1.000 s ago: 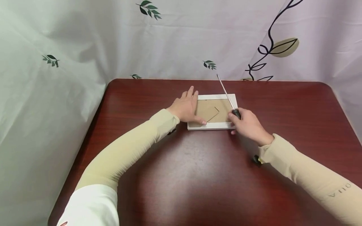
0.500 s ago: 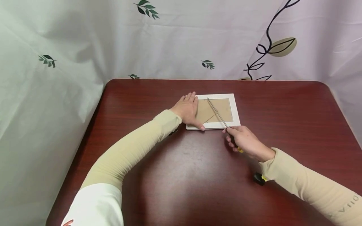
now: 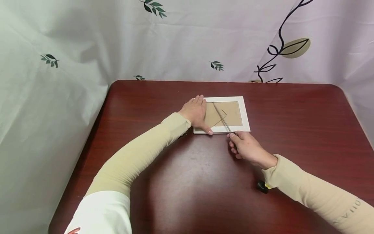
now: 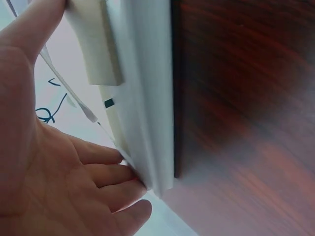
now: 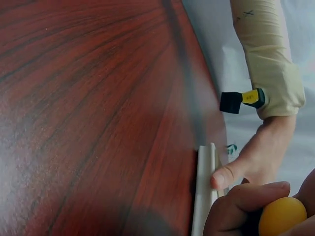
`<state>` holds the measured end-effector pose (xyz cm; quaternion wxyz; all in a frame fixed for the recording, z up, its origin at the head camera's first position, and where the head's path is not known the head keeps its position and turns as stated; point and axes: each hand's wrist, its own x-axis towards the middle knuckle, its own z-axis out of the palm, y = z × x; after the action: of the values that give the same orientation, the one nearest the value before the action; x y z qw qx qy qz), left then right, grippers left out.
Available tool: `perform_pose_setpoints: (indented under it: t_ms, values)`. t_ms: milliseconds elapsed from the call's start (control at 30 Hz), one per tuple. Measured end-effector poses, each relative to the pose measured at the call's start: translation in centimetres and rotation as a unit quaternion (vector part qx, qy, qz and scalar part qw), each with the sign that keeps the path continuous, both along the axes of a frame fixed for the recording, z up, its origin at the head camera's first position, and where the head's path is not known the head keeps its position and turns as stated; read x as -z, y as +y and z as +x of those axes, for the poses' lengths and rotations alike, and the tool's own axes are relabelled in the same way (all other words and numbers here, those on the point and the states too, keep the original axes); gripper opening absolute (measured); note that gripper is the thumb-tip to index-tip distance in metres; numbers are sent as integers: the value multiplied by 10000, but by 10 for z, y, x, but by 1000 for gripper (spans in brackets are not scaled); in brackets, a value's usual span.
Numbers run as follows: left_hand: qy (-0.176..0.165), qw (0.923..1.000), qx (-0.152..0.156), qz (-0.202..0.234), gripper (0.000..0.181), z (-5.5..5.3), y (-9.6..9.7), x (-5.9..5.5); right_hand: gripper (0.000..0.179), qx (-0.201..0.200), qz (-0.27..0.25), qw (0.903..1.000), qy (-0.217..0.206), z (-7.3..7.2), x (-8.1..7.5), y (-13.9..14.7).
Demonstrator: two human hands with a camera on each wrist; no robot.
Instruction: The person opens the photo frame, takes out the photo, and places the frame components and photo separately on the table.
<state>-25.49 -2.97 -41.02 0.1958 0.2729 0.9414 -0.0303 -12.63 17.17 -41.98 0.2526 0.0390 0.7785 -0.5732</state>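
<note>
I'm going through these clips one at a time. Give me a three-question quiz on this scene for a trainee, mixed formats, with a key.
1. Multiple choice: what does the right hand hold?
A) a hammer
B) a screwdriver
C) a paintbrush

2. True or false: the left hand is touching the white frame.

3. Fill in the blank: in the right wrist view, the rounded handle end showing in the right hand is coloured ____.

Key: 1. B; 2. true; 3. yellow.
</note>
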Motion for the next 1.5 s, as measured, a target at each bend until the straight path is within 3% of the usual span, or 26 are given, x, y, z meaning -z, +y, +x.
perform_pose_setpoints:
  t_ms: [333, 633, 1500]
  values:
    - [-61, 10000, -32, -72, 146, 0, 3, -4, 30, 153, -118, 9997, -146, 0, 1, -7]
    - [-40, 9999, -16, -122, 147, -1, 3, -4, 30, 46, 92, 9999, -62, 1, 2, -8]
    - [-58, 9999, -77, -112, 148, -1, 3, -3, 28, 363, -146, 9988, -307, 3, 7, -21]
